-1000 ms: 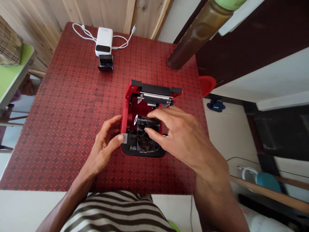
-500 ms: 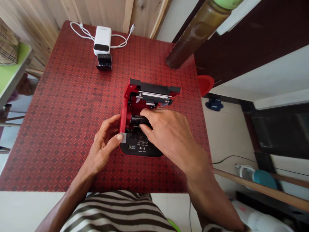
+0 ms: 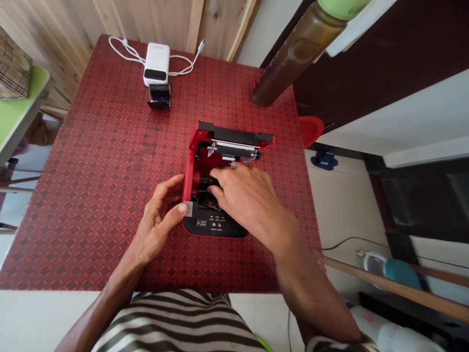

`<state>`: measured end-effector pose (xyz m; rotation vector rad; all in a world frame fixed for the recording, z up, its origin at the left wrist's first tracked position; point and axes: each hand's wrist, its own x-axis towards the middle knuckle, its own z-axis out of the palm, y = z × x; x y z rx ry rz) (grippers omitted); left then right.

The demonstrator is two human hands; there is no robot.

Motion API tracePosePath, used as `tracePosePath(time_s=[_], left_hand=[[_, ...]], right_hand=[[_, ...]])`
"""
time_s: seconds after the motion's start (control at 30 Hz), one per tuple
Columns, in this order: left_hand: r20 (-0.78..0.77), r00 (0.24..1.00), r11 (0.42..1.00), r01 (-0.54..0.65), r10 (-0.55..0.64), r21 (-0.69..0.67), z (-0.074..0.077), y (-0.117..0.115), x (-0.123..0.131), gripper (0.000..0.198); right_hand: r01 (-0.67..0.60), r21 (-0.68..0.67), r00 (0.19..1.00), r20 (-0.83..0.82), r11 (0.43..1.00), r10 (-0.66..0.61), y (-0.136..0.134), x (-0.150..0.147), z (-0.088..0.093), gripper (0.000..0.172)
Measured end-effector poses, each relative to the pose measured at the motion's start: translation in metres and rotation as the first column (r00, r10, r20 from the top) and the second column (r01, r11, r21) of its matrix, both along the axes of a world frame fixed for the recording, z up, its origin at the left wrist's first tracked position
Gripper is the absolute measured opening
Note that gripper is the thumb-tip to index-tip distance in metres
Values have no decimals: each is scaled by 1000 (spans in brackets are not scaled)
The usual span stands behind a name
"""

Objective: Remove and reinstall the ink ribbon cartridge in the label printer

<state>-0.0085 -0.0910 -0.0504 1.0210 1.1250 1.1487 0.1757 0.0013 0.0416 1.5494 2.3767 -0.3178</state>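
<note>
A red and black label printer [image 3: 188,171] stands on the table with its lid raised at the back. My left hand [image 3: 158,215] grips its left side, the thumb by a grey tab at the front corner and the fingers along the red wall. My right hand [image 3: 246,193] reaches into the open bay, thumb and index finger closed on a black roll [image 3: 205,180]. The roll is mostly hidden under those fingers. Shiny black film [image 3: 207,199] lies in front of the roll, near the printed front panel.
A white power bank [image 3: 157,61] with a white cable lies at the back left, a curled black piece [image 3: 159,96] touching its front. Behind the printer to the right, a tall brown bottle [image 3: 286,58] with a green top stands on the red patterned table [image 3: 110,161].
My right hand has shifted slightly left with the black roll, which now shows less. The black film in front of it has moved and lies flatter. My left hand stays in place.
</note>
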Motion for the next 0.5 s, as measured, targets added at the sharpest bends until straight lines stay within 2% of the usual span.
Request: tracePosePath(time_s=[0.13,0.23,0.37,0.43,0.5], left_hand=[[7,1000,1000,-1,1,1,0,0,0,56],[8,1000,1000,1,-1,2,0,1,-1,57],[7,1000,1000,-1,1,-7,0,0,-1,56],[20,1000,1000,-8,9,-25,-1,-1,-2,56],[36,999,999,-12,14,-43,-3,-3,-3,56]], right_hand=[[2,1,999,-46,1000,-2,-3,3,-1,26],[-23,54,970,-242,998,35,-12,16,0,29],[-111,217,812,-543,970,214,-29,43,0,24],[-119,265,749,-609,957,262,-37,53,-4,18],[-101,307,727,-626,946,281,-43,57,-10,15]])
